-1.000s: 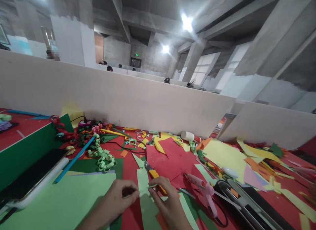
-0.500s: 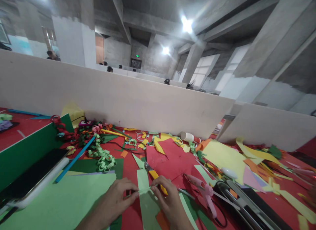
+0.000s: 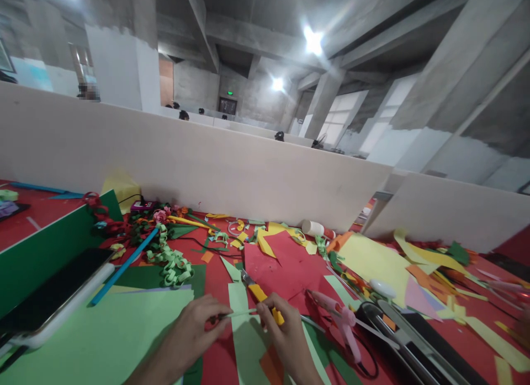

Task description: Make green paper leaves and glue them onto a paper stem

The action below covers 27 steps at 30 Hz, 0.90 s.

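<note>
A thin light green paper strip (image 3: pixel 244 312) stretches between my two hands. My left hand (image 3: pixel 194 330) pinches its left end between thumb and fingers. At the other end, my right hand (image 3: pixel 284 324) is closed on the strip, fingertips curled. Below it lies a wider light green paper piece (image 3: pixel 248 352), with an orange scrap (image 3: pixel 271 365) on it. A yellow utility knife (image 3: pixel 260 294) rests just behind my right hand, which partly covers it. To the right of that hand lies a pink glue gun (image 3: pixel 339 313).
Light green sheets (image 3: pixel 103 330) and a phone (image 3: pixel 53 291) lie left, near a curled green paper chain (image 3: pixel 176 269) and a blue stick (image 3: pixel 124 266). Red paper (image 3: pixel 285 263) lies ahead. A black-and-silver device (image 3: pixel 397 335) stands right. A white partition (image 3: pixel 232 170) borders the table behind.
My right hand has shifted slightly to the right and my left slightly to the left, so the gap between them is wider and more of the strip shows.
</note>
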Available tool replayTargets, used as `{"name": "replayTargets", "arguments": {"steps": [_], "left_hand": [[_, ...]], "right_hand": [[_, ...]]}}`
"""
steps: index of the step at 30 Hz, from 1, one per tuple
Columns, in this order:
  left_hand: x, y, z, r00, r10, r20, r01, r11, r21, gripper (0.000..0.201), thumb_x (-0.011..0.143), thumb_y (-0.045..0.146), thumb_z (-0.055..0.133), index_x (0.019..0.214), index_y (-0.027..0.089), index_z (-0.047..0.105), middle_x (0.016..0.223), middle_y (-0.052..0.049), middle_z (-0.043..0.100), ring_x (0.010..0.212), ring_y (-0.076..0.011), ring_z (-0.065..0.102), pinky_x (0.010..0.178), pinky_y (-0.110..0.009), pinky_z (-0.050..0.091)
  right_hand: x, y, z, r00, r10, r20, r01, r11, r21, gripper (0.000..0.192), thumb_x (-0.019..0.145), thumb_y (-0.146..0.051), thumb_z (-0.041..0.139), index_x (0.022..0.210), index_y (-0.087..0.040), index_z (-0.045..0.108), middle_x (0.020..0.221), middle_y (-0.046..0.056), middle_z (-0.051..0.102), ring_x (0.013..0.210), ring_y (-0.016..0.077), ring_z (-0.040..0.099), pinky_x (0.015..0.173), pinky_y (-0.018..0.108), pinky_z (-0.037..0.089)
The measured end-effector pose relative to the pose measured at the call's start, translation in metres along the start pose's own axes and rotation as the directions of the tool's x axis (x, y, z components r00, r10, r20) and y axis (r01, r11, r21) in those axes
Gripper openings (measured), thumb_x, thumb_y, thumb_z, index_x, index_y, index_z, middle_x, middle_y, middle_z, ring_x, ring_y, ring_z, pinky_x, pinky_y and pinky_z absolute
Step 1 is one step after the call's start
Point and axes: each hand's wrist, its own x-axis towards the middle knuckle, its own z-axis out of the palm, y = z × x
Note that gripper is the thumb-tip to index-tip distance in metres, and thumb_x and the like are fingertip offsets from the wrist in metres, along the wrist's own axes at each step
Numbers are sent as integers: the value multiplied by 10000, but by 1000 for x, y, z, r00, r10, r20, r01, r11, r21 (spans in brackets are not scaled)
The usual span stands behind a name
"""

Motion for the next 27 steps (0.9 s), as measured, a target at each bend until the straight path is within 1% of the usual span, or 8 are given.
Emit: {"name": "replayTargets", "arguments": {"steps": [7, 14, 17, 19, 21, 23, 25, 27], "left_hand": [[2, -8, -15, 997, -51, -62, 47, 996, -71, 244, 957, 392, 624, 981, 260, 828, 950, -51, 812, 905, -239, 707, 843, -300, 513], [-2, -26, -41, 989, -114, -92, 105, 990, -93, 240, 907, 421, 672, 915, 240, 830, 868, -40, 809, 812, -230, 714, 771, -287, 529], [-6, -37, -45, 979, -164, -123, 155, 984, -86, 223, 888, 400, 684, 875, 229, 826, 882, -48, 820, 820, -234, 717, 779, -282, 540], [-10, -43, -46, 977, -162, -137, 154, 986, -66, 208, 887, 388, 687, 862, 234, 825, 891, -49, 824, 836, -241, 720, 813, -294, 547], [-14, -46, -46, 985, -111, -135, 108, 994, -26, 202, 900, 391, 688, 868, 247, 828, 907, -48, 824, 892, -255, 724, 886, -320, 544], [-15, -46, -47, 990, -70, -124, 74, 997, 24, 213, 927, 399, 672, 901, 257, 828, 945, -49, 824, 937, -262, 729, 919, -330, 547], [-9, -44, -48, 990, -65, -123, 82, 988, 131, 269, 999, 387, 576, 1049, 264, 811, 1073, -56, 815, 1008, -258, 729, 942, -332, 552], [8, -40, -48, 992, -48, -116, 84, 943, 322, 361, 1064, 293, 432, 1276, 261, 722, 1273, -69, 759, 1160, -254, 687, 1034, -364, 519]], "right_hand": [[3, 5, 2, 996, 71, -60, -68, 996, 55, 614, 971, -664, 508, 562, -209, 555, 513, -3, 545, 526, 163, 525, 533, 274, 363], [0, 9, 11, 999, 19, -26, -16, 996, 86, 471, 938, -607, 609, 706, -201, 661, 637, -7, 597, 610, 163, 544, 570, 257, 402], [-3, 15, 15, 997, -74, 19, 74, 997, 15, 352, 989, -519, 574, 845, -221, 694, 786, 19, 694, 720, 190, 625, 653, 270, 452], [-2, 15, 19, 981, -187, 59, 192, 976, -106, 213, 987, -440, 606, 991, -254, 709, 903, 24, 741, 790, 203, 668, 746, 299, 466], [0, 10, 25, 944, -296, 145, 324, 913, -246, 137, 955, -333, 665, 1083, -300, 701, 941, 3, 760, 791, 198, 691, 798, 323, 448], [3, 5, 31, 898, -362, 250, 432, 836, -339, 125, 944, -235, 668, 1037, -314, 697, 874, -23, 764, 745, 183, 700, 796, 328, 428], [6, 5, 33, 881, -387, 272, 467, 801, -374, 123, 962, -194, 628, 974, -299, 690, 810, -31, 761, 702, 172, 706, 779, 325, 429], [10, 12, 30, 904, -385, 185, 427, 827, -367, 107, 978, -225, 604, 963, -282, 694, 818, -11, 775, 693, 180, 717, 758, 323, 455]]}}
